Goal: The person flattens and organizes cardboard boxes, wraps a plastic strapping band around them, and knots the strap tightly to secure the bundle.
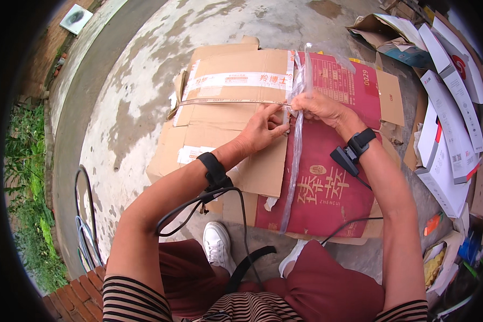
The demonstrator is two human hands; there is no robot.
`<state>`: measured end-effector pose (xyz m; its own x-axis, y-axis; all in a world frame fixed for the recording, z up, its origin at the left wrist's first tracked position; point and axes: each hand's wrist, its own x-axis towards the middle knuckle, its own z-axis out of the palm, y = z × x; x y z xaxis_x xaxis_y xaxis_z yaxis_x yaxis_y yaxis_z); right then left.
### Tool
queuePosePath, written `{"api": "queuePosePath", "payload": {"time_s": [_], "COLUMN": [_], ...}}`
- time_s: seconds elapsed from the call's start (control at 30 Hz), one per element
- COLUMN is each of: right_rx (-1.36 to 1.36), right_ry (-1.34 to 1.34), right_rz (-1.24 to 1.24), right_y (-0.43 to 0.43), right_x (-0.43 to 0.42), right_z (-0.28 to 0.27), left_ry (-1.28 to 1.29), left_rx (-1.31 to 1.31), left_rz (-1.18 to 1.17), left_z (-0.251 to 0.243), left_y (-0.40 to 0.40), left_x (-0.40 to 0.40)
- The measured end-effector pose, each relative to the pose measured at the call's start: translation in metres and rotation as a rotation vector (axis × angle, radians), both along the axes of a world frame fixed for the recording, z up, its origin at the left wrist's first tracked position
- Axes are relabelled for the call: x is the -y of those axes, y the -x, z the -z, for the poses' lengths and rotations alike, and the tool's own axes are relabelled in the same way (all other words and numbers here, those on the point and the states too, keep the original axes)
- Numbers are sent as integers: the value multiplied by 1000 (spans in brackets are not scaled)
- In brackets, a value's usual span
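Note:
A stack of flattened cardboard boxes lies on the ground before me, with a brown carton (221, 120) on the left and a red printed carton (330, 141) on the right. A clear plastic strip (296, 161) runs down over the stack, crossed by a flat printed strap (233, 102) from the left. Where they meet, my right hand (316, 106) grips the bunched plastic; its fingertips are partly hidden. Just left of it, my left hand (265, 126) rests on the brown carton, fingers bent and thumb apart, its fingertips close to the strap's end.
White printed boxes (451, 124) and an open carton (390, 38) are piled on the right. An orange item (432, 223) lies near them. Black cables (241, 209) hang from my wrist bands. A coiled hose (84, 225) and brick edging (78, 294) are at the left.

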<state>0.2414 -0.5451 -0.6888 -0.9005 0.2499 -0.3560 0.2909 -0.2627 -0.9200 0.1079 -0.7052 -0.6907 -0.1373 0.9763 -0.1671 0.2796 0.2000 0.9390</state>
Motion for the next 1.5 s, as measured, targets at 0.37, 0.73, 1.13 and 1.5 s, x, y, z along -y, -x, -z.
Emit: {"api": "queuePosePath", "payload": {"time_s": [0.37,0.73,1.13,1.5], "right_rx": [-107,-89,-49,-80], "right_ry": [-137,-717,-967,-587], "right_rz": [-131,-77,72,-236], "right_y": [-5,-4,8,-37], "right_x": [3,12,-8,12], "right_z": [-10,-10,-23,-25], "left_ry": [-3,-51,-96,216], "left_rx": [818,-436,-416,183], "left_rz": [-192,-99,37,0], "left_z": [2,5,-39,-44], "left_y": [-20,-27,-19,-13], "left_x": [-9,-11,1,-1]}}
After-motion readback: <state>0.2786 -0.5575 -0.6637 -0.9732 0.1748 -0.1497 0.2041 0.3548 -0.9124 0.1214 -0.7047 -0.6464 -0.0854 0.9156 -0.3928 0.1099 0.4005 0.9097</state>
